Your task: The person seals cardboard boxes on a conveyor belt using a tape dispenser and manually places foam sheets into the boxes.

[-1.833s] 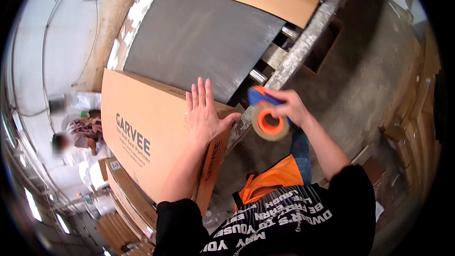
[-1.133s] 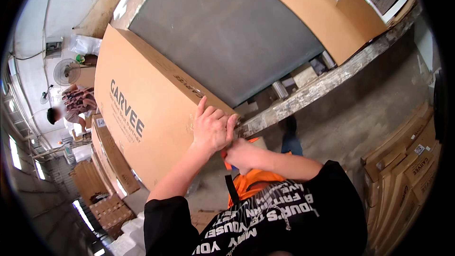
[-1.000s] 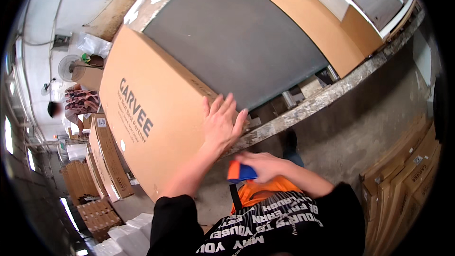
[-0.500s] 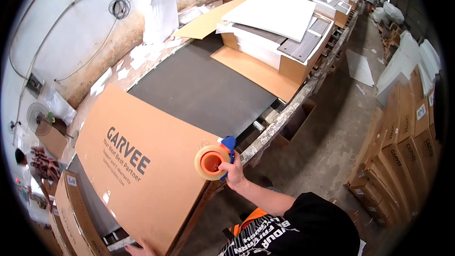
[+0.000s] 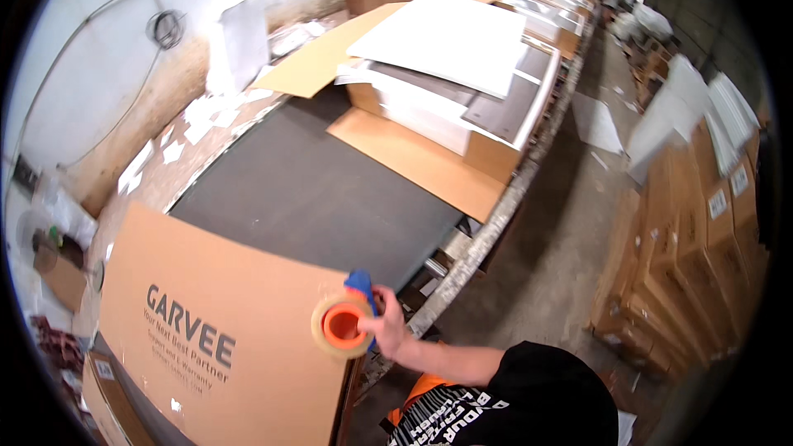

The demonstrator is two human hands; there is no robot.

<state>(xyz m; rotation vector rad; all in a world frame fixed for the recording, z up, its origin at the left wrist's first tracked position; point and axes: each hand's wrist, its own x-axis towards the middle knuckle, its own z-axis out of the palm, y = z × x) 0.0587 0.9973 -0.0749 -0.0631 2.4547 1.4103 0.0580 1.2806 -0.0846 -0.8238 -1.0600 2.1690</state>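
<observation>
My right hand (image 5: pixel 387 324) grips a packing tape dispenser (image 5: pixel 341 325) with a blue handle, an orange hub and a wide roll of tan tape. It holds the dispenser above the far right corner of a large closed cardboard box (image 5: pixel 264 363). Dark print marks the box's top. Because of the angle, I cannot tell whether the tape touches the cardboard. My left hand is out of view.
A dark conveyor belt (image 5: pixel 289 190) runs beyond the box. On it stands an open carton (image 5: pixel 491 157) with grey panels and a white foam sheet (image 5: pixel 446 37). Stacked cardboard boxes (image 5: pixel 661 256) lean along the right. White scraps (image 5: pixel 198 120) litter the left ledge.
The view has shifted, so the box and belt sit lower and further left. My left hand, earlier by the box's near edge, has left the picture. My right hand still holds the dispenser.
</observation>
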